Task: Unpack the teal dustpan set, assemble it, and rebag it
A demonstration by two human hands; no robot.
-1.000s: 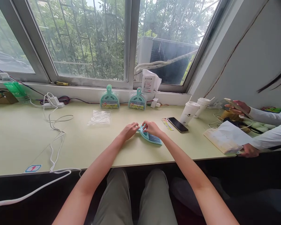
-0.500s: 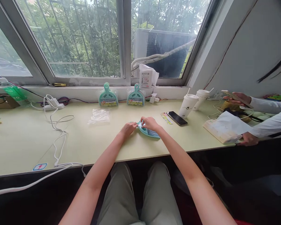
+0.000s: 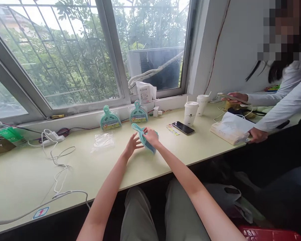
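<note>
My right hand (image 3: pixel 152 136) grips a teal mini dustpan and brush set (image 3: pixel 148 146), tilted up over the table with its looped handle toward the window. My left hand (image 3: pixel 132 146) is open beside the set, fingers spread; whether the fingertips touch its edge I cannot tell. Against the wall below the window stand two similar sets, a left dustpan set (image 3: pixel 110 117) and a right dustpan set (image 3: pixel 138 112), in clear wrappers with yellow labels. A crumpled clear plastic bag (image 3: pixel 102 141) lies to the left of my hands.
Right of my hands lie a colourful label card (image 3: pixel 173 130) and a black phone (image 3: pixel 183 128), with lidded cups (image 3: pixel 190 113) behind. A co-worker's hand (image 3: pixel 258 134) rests by a paper bag (image 3: pixel 230 129). White cables (image 3: pixel 56 160) trail across the table's left side.
The dustpan set has been lifted and turned upright in my right hand. My left hand has let go of its handle and spread open. The view has swung right.
</note>
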